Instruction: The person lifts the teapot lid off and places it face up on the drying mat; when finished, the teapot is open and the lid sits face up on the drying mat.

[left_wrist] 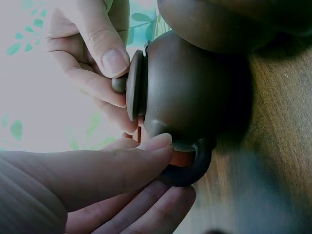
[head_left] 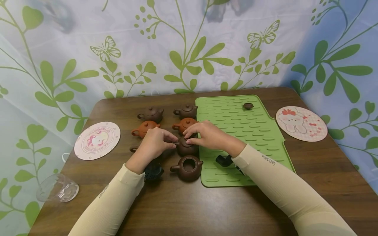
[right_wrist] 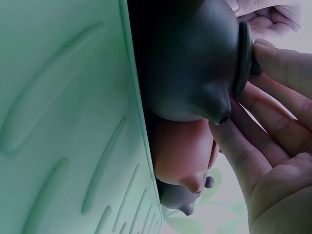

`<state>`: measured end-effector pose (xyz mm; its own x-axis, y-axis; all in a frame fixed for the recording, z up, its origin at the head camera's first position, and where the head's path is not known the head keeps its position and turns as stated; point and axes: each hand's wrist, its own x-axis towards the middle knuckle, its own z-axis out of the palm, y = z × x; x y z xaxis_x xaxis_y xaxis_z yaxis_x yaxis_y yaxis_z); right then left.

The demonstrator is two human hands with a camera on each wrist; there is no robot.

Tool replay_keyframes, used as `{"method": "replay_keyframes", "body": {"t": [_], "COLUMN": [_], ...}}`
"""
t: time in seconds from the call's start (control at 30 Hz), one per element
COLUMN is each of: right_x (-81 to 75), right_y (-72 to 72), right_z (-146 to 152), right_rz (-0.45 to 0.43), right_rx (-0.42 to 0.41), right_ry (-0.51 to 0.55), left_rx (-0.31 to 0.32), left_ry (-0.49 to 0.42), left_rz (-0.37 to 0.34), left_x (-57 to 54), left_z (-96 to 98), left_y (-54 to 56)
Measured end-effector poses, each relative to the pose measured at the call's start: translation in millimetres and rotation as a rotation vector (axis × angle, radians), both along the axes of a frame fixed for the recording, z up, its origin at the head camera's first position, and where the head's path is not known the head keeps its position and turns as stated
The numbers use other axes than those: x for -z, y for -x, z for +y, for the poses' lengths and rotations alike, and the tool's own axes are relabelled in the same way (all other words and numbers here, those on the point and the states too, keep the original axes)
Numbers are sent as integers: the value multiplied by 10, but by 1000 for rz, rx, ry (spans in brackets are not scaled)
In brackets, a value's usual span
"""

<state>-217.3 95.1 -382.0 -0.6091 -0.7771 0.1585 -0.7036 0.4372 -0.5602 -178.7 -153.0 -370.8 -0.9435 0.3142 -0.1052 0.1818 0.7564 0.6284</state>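
Note:
A dark brown teapot (head_left: 187, 150) stands in the right-hand column of teapots, beside the green mat's left edge. My left hand (head_left: 155, 144) pinches its looped handle (left_wrist: 195, 170) between thumb and fingers. With thumb and fingers, my right hand (head_left: 212, 136) holds the knob of the round lid (left_wrist: 135, 90), which sits at the teapot's mouth with a thin gap showing along part of its rim. The spout (right_wrist: 214, 108) points toward the mat, right by my right fingers. Nearer to me is another brown teapot (head_left: 189, 168), its mouth uncovered.
Behind are orange teapots (head_left: 184, 124) (head_left: 146, 127) and dark brown teapots (head_left: 187, 111) (head_left: 152, 114), all lidded. The ridged green mat (head_left: 236, 131) bears a small dark brown piece (head_left: 248, 106). Round coasters (head_left: 97, 141) (head_left: 302, 124) lie at both sides; a clear glass (head_left: 59, 188) lies front left.

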Motion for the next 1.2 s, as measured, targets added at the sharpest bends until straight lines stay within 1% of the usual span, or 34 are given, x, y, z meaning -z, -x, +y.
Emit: {"method": "replay_keyframes", "body": {"t": [0.2,0.37,0.67,0.8,0.93,1.03,1.2], "right_x": [-24,-19,-33,-28,-32,-47,-79], "right_y": [-18,-19,-12,-2,12,15,14], "right_z": [9,11,21,26,34,54,111], "right_rz": [-3,-6,-10,11,34,10,-66], "right_rx": [7,0,0,10,40,67,116], "right_ry": [10,39,78,96,99,108,137], "left_rx": [3,7,2,8,12,8,13], "left_ry": [0,1,-8,-11,-10,-6,-12], "left_rz": [-1,7,-3,5,22,24,26], "left_x": [4,-3,-10,-9,9,20,24], "left_z": [-1,-3,7,5,0,-2,0], "left_y": [6,0,-16,-18,-8,3,8]}}
